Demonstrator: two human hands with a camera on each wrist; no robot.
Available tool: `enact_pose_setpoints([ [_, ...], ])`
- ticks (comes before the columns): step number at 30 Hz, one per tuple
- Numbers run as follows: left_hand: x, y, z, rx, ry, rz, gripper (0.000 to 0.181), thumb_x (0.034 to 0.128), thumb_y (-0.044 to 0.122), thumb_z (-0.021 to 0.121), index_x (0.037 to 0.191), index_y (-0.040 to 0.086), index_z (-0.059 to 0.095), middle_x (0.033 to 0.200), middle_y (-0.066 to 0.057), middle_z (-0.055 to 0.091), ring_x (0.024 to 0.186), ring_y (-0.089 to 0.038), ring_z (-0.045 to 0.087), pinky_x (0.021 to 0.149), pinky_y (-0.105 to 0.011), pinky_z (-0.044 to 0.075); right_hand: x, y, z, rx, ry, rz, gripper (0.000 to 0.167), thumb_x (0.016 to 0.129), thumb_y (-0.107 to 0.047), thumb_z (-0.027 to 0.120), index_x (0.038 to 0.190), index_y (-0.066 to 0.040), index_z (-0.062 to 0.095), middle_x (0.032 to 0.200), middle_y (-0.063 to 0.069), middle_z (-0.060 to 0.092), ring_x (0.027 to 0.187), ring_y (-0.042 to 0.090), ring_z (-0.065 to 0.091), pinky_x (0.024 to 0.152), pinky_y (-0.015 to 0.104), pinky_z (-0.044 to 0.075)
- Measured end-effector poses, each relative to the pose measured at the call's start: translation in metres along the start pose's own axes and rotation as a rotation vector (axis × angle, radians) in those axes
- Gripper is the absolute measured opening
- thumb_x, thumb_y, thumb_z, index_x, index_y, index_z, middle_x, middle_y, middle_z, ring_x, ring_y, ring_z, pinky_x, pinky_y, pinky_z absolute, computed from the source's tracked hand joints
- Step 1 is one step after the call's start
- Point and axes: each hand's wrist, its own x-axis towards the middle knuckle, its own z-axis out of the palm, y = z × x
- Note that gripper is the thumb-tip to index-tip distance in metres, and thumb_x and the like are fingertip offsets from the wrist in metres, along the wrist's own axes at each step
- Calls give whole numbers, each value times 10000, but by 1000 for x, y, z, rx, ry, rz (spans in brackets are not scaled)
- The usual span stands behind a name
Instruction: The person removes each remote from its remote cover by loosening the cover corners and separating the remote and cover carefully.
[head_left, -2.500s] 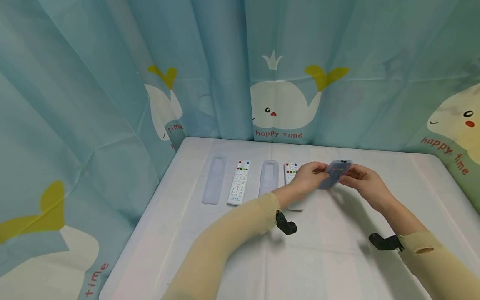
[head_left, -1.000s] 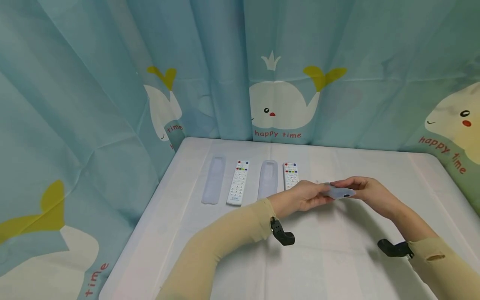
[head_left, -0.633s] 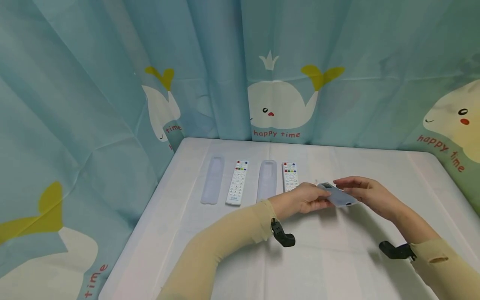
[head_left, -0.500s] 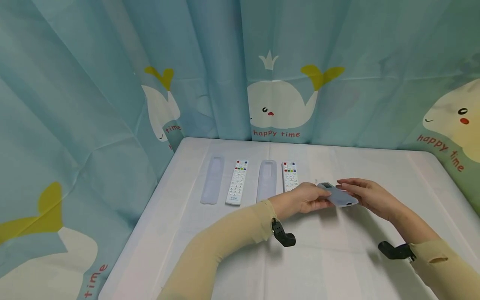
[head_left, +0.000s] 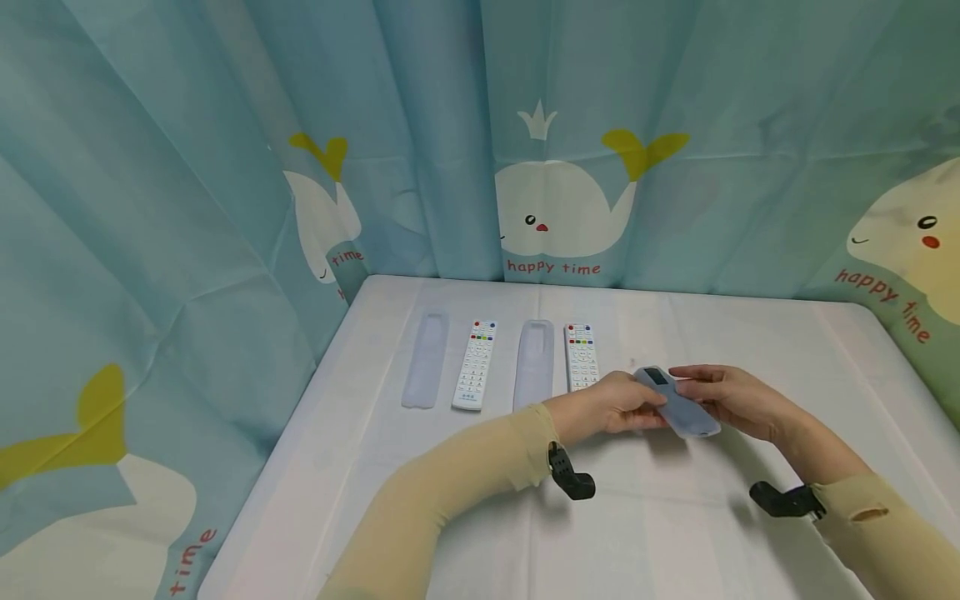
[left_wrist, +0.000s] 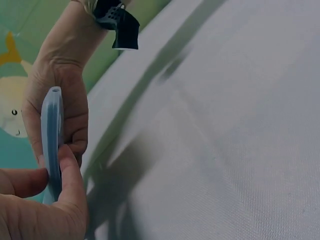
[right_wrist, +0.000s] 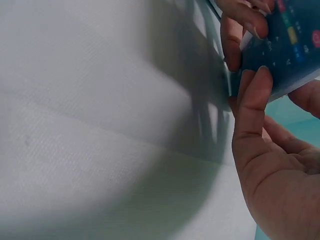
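Observation:
A remote control in a translucent bluish cover (head_left: pixel 681 412) is held above the table, its far end marked by a dark rectangle. My left hand (head_left: pixel 613 403) pinches its left edge between thumb and fingers. In the left wrist view the covered remote (left_wrist: pixel 52 122) appears edge-on between the left thumb and fingers. My right hand (head_left: pixel 738 402) grips its right edge, thumb on the upper face and fingers below. The right wrist view shows coloured buttons through the cover on the underside (right_wrist: pixel 287 47), with right fingertips (right_wrist: pixel 260 80) against it.
On the white table (head_left: pixel 645 533) lie, from the left, a translucent cover (head_left: pixel 425 360), a white remote (head_left: pixel 475 365), a second cover (head_left: pixel 534 360) and a second remote (head_left: pixel 581 354), partly hidden by the left hand. A whale-print curtain (head_left: pixel 442 167) hangs behind.
The covered remote has come down and turned, its buttons now facing underneath. In the last half second it has tilted its upper face towards the head camera, and the right thumb has moved onto it.

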Motion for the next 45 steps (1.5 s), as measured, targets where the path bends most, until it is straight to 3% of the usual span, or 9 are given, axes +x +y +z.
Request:
enact_pose_setpoints([
  [4,-2,0,0,36,3,19,385,920,-166,615,1291,-76,567,998,-226,672,1101,-395,665,968,-487,525,1,2,0,-4,6,-6,729,1067,-206,573,1584,99,160,1512,205,375,1131,43,595,933,264,521],
  [10,-4,4,1,133,29,67,445,905,-157,640,1310,16,577,1004,-181,683,1028,-383,696,907,-509,554,2,2,1,5,16,-33,770,1045,-160,608,1592,89,127,1401,144,477,1118,72,597,920,290,535],
  [17,-8,7,-2,405,20,196,594,903,-139,653,1438,68,499,1000,-158,684,923,-416,725,816,-520,582,2,0,7,-57,70,-85,794,1018,-138,646,1598,68,145,1539,318,265,1100,58,570,889,271,537],
  [22,-10,7,0,612,58,310,680,920,-99,669,1523,49,392,1024,-170,667,774,-304,719,727,-475,611,3,-2,12,-148,110,-119,818,997,-158,679,1588,81,165,1525,316,299,1094,104,558,864,280,540],
  [26,-11,8,0,714,91,374,702,925,-81,677,1547,51,378,1158,-179,662,829,-234,699,697,-394,616,2,-3,14,-212,139,-170,805,993,-164,685,1572,96,191,1523,315,306,1085,92,555,853,293,555],
  [30,-10,10,-3,746,98,445,689,918,-85,679,1535,36,396,1196,-161,643,967,-206,677,715,-309,594,2,-4,17,-235,174,-209,780,988,-150,692,1569,71,220,1454,296,383,1069,94,567,850,292,563],
  [34,-7,12,-7,788,110,508,666,922,-49,693,1520,43,417,1149,-102,631,969,-137,633,726,-246,547,3,-4,19,-250,212,-230,784,984,-132,699,1580,41,219,1392,279,438,1056,114,562,841,260,552],
  [45,-4,13,-11,770,87,590,536,952,-6,676,1447,48,477,1172,-55,612,1034,-96,584,801,-227,523,5,-8,22,-310,289,-300,741,972,-61,700,1558,36,257,1340,253,486,1022,103,562,814,206,546],
])
